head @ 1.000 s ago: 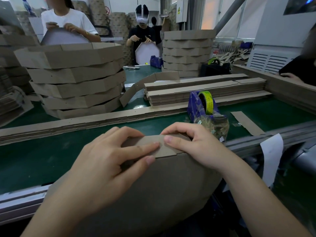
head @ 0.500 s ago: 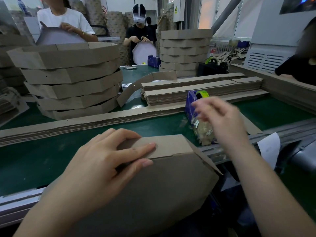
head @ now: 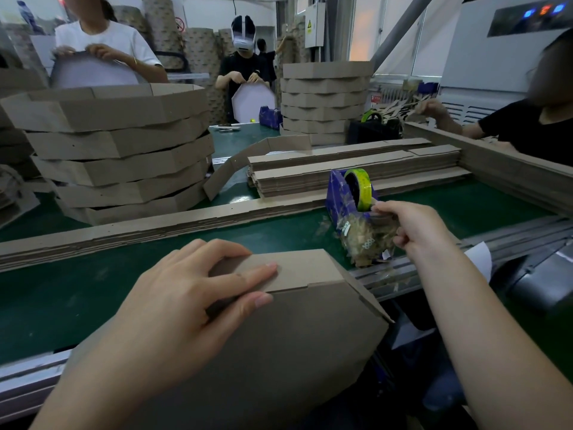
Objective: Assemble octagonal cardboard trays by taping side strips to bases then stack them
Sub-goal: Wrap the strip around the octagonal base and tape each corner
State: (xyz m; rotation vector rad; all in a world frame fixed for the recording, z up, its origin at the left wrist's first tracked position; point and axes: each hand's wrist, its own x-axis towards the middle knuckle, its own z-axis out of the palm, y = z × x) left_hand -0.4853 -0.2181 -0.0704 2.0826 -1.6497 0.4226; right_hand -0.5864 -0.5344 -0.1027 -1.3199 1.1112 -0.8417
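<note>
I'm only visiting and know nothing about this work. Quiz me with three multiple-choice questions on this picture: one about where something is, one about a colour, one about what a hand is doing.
1. Where does the tape dispenser stand?
A. on a stack of trays
B. on the green table, right of the held tray
C. on the floor

2. What colour is the dispenser's body?
A. red
B. white
C. blue

3. What is the left hand doing?
A. pressing flat on the tray's side strip
B. pulling tape
C. hanging idle

Answers:
1 B: it sits on the green surface beyond the tray's right corner.
2 C: its body is blue, and it carries a yellow-green roll.
3 A: its straight fingers lie on the strip, while the right hand pinches the tape at the dispenser.
</note>
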